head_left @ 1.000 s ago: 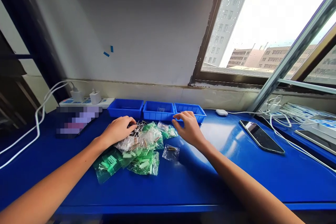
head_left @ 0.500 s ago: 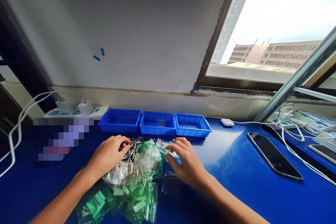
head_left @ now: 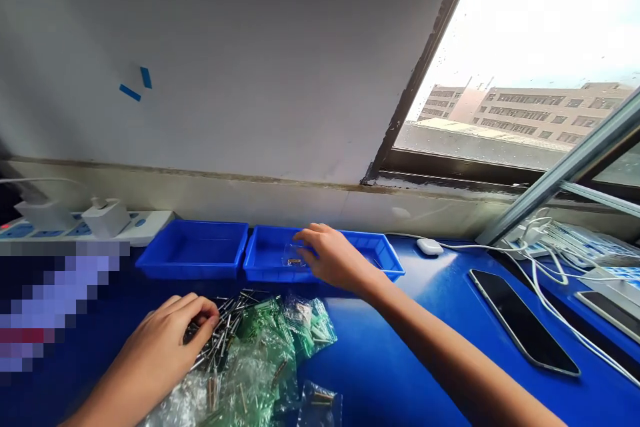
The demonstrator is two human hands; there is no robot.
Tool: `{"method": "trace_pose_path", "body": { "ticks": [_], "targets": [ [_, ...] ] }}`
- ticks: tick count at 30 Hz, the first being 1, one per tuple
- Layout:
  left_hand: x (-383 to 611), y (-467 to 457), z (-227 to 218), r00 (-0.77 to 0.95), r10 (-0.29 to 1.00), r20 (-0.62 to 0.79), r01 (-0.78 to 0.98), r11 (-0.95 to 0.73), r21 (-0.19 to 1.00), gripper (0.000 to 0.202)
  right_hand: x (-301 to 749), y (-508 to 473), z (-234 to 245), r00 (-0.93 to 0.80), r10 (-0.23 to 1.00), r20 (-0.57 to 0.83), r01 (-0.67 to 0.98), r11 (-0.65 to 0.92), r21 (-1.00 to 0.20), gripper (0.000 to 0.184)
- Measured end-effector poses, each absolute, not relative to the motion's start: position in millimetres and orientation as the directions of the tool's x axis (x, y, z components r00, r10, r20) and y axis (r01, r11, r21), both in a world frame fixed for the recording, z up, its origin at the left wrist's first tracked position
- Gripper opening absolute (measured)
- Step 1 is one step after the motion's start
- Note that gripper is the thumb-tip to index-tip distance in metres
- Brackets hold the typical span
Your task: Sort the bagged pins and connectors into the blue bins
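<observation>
My left hand [head_left: 173, 333] is at the left edge of a pile of thin metal nail-like pins [head_left: 227, 330]. Its fingers curl toward the thumb, and whatever they hold is hidden. Over the middle blue tray [head_left: 260, 273] is my right hand [head_left: 325, 255], fingers bent and slightly apart. Just beside its fingertips, a small clear bag with brass-coloured pieces [head_left: 294, 261] lies in that tray. Green plastic bags [head_left: 265, 323] and clear bags [head_left: 233, 380] are heaped near the pins. A separate clear bag with brass-coloured pins [head_left: 321, 403] lies nearer me.
A left blue tray [head_left: 195, 272] and a right blue tray [head_left: 393, 265] flank the middle one along the wall. At right are a phone [head_left: 525, 320], a white earbud case [head_left: 430, 247] and loose white cables [head_left: 555, 307]. A power strip [head_left: 155, 223] stands at left.
My right hand has moved from beside the bag heap up to the middle tray. My left hand stays by the pins, its fingers more closed. The view has shifted.
</observation>
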State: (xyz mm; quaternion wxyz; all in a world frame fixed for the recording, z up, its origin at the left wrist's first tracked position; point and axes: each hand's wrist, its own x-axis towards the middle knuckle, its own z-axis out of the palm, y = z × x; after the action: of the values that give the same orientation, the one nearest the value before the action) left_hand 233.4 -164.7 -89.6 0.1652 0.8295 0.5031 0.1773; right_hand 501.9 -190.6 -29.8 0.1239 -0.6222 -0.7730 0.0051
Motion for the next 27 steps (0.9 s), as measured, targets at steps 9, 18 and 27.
{"method": "trace_pose_path", "body": {
  "ticks": [9, 18, 27],
  "targets": [
    [229, -169, -99, 0.453, 0.861, 0.229, 0.748, -0.507, 0.427, 0.029, 491, -133, -35, -0.313, 0.906, -0.285, 0.950, 0.303, -0.080, 0.028],
    [229, -166, -100, 0.464, 0.852, 0.243, 0.734, -0.524, 0.433, 0.030, 495, -135, -32, -0.363, 0.862, -0.354, 0.927, 0.295, -0.231, 0.037],
    [228, -167, -99, 0.479, 0.847, 0.230, 0.729, -0.530, 0.432, 0.029, 494, -136, -33, -0.338, 0.893, -0.299, 0.930, 0.267, -0.254, 0.029]
  ]
}}
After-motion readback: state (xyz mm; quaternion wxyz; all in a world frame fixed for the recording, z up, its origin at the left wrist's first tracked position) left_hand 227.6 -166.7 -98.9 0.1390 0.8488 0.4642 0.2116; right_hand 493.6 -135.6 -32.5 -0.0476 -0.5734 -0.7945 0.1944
